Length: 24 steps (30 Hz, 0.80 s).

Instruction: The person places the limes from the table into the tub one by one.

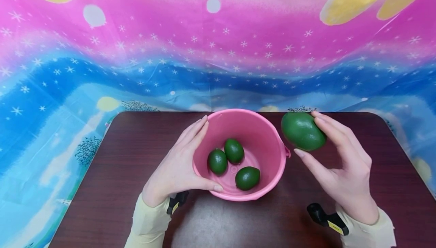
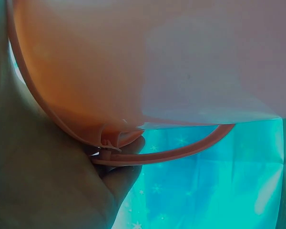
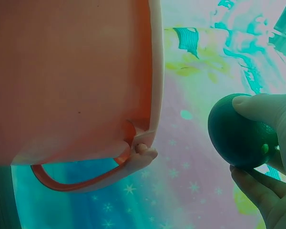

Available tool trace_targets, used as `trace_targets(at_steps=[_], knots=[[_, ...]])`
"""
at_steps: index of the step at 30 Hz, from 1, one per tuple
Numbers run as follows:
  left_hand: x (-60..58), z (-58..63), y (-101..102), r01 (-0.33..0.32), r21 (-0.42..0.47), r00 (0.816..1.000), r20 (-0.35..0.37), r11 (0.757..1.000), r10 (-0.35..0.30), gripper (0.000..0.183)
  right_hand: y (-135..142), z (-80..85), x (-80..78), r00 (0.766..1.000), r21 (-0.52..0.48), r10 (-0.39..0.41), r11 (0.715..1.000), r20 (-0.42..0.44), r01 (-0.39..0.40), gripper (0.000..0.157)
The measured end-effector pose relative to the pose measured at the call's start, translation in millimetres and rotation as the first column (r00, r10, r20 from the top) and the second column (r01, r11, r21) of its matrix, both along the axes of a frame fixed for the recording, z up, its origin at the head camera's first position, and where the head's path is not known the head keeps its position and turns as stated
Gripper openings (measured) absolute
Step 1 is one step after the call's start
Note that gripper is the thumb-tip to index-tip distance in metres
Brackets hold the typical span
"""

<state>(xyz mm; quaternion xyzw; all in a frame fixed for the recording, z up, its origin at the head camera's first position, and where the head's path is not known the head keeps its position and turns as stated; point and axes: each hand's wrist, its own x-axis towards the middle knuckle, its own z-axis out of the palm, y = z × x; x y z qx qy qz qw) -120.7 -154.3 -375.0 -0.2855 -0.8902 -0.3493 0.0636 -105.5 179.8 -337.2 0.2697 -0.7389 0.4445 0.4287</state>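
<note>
A pink bucket stands on the table, and inside it lie three dark green avocados, among them one at the front. On the bucket's left side my left hand grips the rim, its thumb at the front and the fingers toward the back. In the left wrist view that hand is close to the bucket's handle. To the right of the bucket, my right hand holds another avocado between thumb and fingers, above the table. The right wrist view shows this avocado apart from the bucket wall.
The dark brown table has rounded far corners. Behind it and along both sides hangs a pink and blue cloth with snowflakes. The bucket's handle joint sticks out on the right, between bucket and right hand.
</note>
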Motion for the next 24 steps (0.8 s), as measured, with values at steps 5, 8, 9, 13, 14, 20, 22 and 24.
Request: trace_targets(at_steps=[5, 8, 9, 13, 14, 20, 22, 24], knots=[[-0.1, 0.0, 0.1, 0.001, 0.001, 1.000, 0.000, 1.000, -0.001, 0.134, -2.7, 2.8, 3.5, 1.000, 0.020, -0.001, 1.000, 0.025, 0.001, 0.067], [-0.3, -0.2, 0.1, 0.001, -0.001, 1.000, 0.001, 1.000, -0.001, 0.134, -2.1, 1.2, 3.0, 0.999, 0.008, 0.027, 1.000, 0.022, -0.027, 0.066], [-0.4, -0.3, 0.0, 0.001, -0.002, 1.000, 0.000, 1.000, -0.001, 0.134, -1.5, 0.0, 2.5, 0.999, 0.001, 0.038, 0.999, 0.019, -0.038, 0.065], [-0.9, -0.8, -0.2, 0.002, -0.001, 1.000, -0.007, 1.000, -0.002, 0.135, 0.3, -2.9, 2.3, 0.998, -0.015, 0.066, 0.998, 0.022, -0.066, 0.064], [-0.9, -0.8, -0.1, 0.002, -0.002, 1.000, -0.009, 1.000, -0.002, 0.136, 0.5, -3.1, 2.6, 0.997, -0.016, 0.069, 0.998, 0.023, -0.069, 0.064], [-0.8, -0.5, 0.2, 0.003, 0.002, 1.000, -0.006, 1.000, -0.003, 0.134, -2.0, -2.5, 3.4, 0.996, -0.028, 0.087, 0.996, 0.009, -0.087, 0.063], [-0.6, -0.4, 0.3, 0.003, 0.002, 1.000, -0.003, 1.000, -0.003, 0.134, -2.8, -2.7, 3.5, 0.996, -0.030, 0.093, 0.995, 0.004, -0.093, 0.062], [-0.3, -0.2, 0.3, 0.002, 0.002, 1.000, -0.001, 1.000, -0.002, 0.134, -3.5, -3.0, 3.6, 0.995, -0.028, 0.096, 0.995, 0.003, -0.096, 0.062]])
